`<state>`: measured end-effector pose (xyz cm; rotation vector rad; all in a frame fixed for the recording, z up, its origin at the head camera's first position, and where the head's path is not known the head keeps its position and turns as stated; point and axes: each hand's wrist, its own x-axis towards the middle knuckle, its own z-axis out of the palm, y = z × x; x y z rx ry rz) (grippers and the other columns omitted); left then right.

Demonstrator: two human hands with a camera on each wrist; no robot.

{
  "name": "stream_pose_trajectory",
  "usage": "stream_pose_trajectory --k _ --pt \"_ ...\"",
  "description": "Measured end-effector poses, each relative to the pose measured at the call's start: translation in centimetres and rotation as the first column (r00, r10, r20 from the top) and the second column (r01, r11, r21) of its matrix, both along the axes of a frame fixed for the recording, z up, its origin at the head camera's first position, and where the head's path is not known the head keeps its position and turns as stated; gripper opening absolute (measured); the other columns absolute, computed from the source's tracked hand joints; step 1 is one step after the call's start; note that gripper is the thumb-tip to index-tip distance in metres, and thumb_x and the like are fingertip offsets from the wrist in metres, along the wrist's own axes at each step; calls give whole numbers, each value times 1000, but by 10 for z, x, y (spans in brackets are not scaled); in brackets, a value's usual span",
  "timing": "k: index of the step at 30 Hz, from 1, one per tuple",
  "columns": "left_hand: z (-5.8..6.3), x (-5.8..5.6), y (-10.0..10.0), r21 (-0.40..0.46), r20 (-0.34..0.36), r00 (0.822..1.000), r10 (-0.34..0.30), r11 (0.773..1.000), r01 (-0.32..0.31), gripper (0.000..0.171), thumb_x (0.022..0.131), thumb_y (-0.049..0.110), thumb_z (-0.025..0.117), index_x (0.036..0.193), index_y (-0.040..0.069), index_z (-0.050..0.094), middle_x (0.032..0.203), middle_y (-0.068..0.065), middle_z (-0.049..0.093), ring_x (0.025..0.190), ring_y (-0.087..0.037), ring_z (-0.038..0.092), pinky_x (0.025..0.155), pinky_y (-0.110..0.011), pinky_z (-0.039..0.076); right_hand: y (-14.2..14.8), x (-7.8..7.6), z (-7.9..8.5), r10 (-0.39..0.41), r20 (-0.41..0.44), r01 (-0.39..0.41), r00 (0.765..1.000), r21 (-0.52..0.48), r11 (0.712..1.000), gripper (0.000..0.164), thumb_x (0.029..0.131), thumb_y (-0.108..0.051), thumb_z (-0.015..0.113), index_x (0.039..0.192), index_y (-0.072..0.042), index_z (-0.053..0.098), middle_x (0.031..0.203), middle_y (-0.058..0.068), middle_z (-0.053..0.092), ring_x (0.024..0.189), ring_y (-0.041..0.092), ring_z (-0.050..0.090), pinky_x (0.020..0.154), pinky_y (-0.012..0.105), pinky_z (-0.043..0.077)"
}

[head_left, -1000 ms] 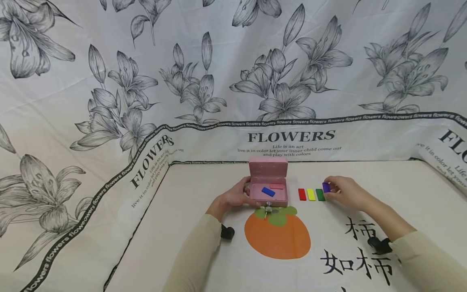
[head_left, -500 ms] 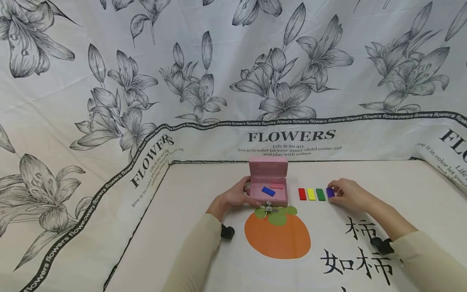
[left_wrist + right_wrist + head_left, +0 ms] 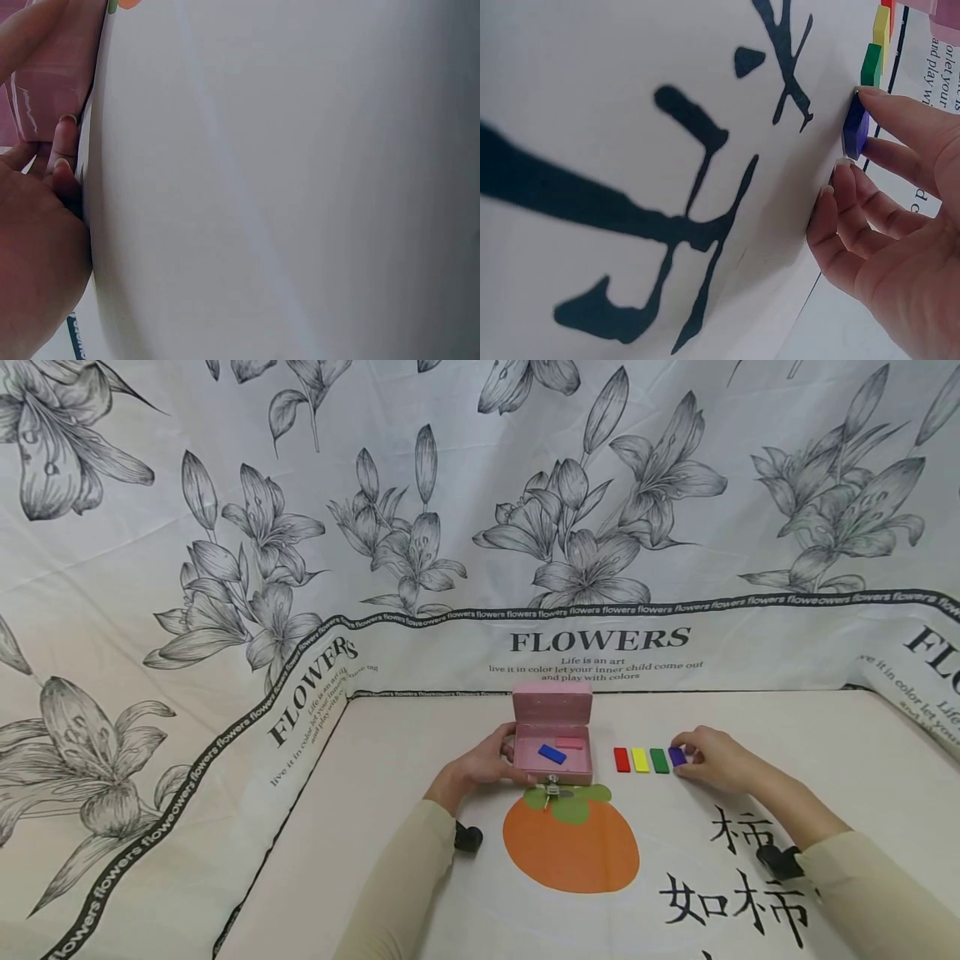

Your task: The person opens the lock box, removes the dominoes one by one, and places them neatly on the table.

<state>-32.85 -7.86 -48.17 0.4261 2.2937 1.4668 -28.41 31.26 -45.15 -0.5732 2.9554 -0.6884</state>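
Observation:
My left hand [image 3: 480, 762] grips the left side of a pink metal box [image 3: 552, 703] whose lid stands up. The left wrist view shows the thumb along the box and fingertips curled at its edge. Inside lie a blue block [image 3: 552, 754] and a pink block [image 3: 568, 743]. To the right, a red block [image 3: 622, 760], a yellow block [image 3: 640, 760] and a green block [image 3: 659, 761] form a row. My right hand [image 3: 716, 762] pinches a purple block [image 3: 855, 129] between thumb and fingers at the row's right end, slightly tilted beside the green one.
A metal latch [image 3: 552, 788] hangs at the box's front. The white tablecloth carries a printed orange persimmon [image 3: 570, 847] and large black characters [image 3: 735, 902]. A flower-printed curtain [image 3: 420, 652] rises behind the table and at both sides.
The purple block moved right from against the green block and came down beside it, then turned slightly back to the left. My left hand and the box stayed put.

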Motion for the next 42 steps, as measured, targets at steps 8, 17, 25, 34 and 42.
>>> stream_pose_trajectory --k 8,17,25,34,42 --pt "1 1 1 -20 2 1000 10 1000 -10 105 72 15 94 157 18 33 107 -6 55 98 -20 50 87 -36 41 1 -2 2 5 32 -5 999 7 1000 44 89 -12 78 124 10 61 102 19 61 85 24 54 76 42 50" --pt "3 1 2 -26 -2 1000 17 1000 -17 106 72 15 95 157 19 33 107 -6 55 98 -20 50 88 -35 41 4 1 5 -10 46 10 999 -7 1000 58 87 -16 81 129 14 55 107 21 63 88 25 58 77 43 52" --pt "3 1 2 -35 -2 1000 12 999 -12 108 71 16 95 158 19 32 107 -5 56 98 -20 50 89 -36 41 9 10 12 -24 33 24 999 3 1000 64 84 -20 83 130 15 54 108 22 63 92 30 60 78 47 53" --pt "2 0 1 -32 -5 1000 14 999 -15 105 73 15 94 157 17 32 105 -6 54 97 -20 50 87 -35 41 5 17 25 15 -7 -15 1000 6 1000 63 87 -26 82 132 11 56 117 25 64 100 35 63 83 52 54" --pt "0 0 1 -24 -8 1000 4 1000 -4 106 73 14 94 158 16 31 106 -7 54 97 -20 49 89 -37 41 -21 21 40 82 -39 -83 996 -34 996 58 88 -23 81 131 9 58 119 24 66 103 35 63 87 54 54"
